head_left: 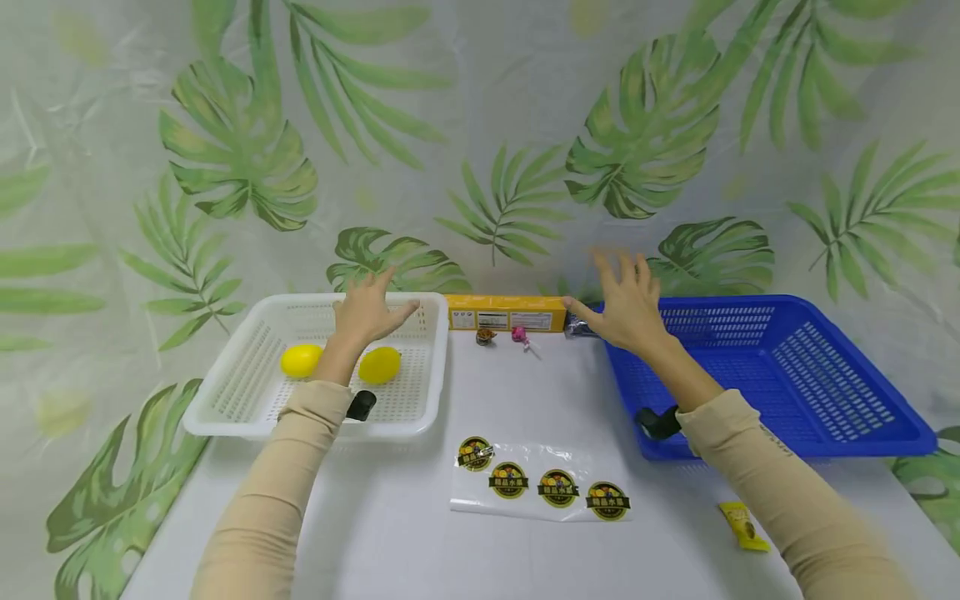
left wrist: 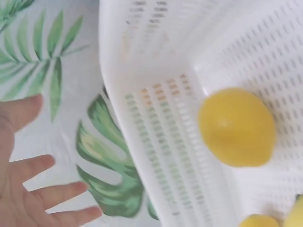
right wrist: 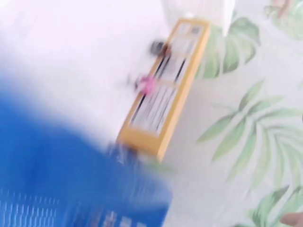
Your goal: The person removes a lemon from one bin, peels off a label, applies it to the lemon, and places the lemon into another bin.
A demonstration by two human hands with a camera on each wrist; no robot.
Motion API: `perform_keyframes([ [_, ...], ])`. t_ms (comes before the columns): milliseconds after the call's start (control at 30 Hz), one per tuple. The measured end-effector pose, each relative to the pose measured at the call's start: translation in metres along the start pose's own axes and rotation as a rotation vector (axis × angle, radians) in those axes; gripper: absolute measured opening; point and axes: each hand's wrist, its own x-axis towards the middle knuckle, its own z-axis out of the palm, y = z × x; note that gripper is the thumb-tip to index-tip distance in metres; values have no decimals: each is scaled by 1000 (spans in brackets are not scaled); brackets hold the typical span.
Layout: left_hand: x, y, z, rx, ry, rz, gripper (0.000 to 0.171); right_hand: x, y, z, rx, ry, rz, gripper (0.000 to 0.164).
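Note:
My left hand (head_left: pixel 367 310), fingers spread, hovers over the back of the white basket (head_left: pixel 433 400) and holds nothing. In this basket lie yellow lemon-like fruits (head_left: pixel 379 365); the left wrist view shows one fruit (left wrist: pixel 236 126) whole and parts of others at the lower right corner. My right hand (head_left: pixel 630 308) is raised with fingers apart, overlapping the back left corner of the blue basket (head_left: pixel 750 392), nothing in its grasp. Only a fingertip (right wrist: pixel 292 219) of it shows in the blurred right wrist view.
Between the baskets, a long yellow box (head_left: pixel 506 312) stands along the back. Before it lie a brown-wrapped lollipop (head_left: pixel 485 337) and a pink lollipop (head_left: pixel 520 335). Nearer are a clear plastic bag (head_left: pixel 540 483) with fruit labels and a small yellow packet (head_left: pixel 744 527). A leaf-print curtain (head_left: pixel 495 125) hangs behind.

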Motion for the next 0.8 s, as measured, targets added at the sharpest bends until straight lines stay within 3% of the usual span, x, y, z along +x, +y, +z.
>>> perform_keyframes([
  [167, 1, -28, 0, -94, -130, -3, 67, 6, -32, 25, 251, -126, -118, 80],
  [367, 6, -70, 5, -258, -256, -60, 73, 4, -78, 72, 508, -268, -200, 75],
  [400, 10, -83, 10, -253, -239, -60, 76, 2, -85, 80, 543, -299, -201, 74],
  [533, 15, -109, 14, -190, -264, -147, 78, -8, -106, 106, 657, -400, -174, 72],
  [600, 14, -116, 13, -176, -283, -182, 76, -12, -113, 115, 700, -420, -160, 70],
  [800, -1, -122, 7, -188, -430, -280, 73, -21, -121, 133, 754, -446, -134, 66],
])
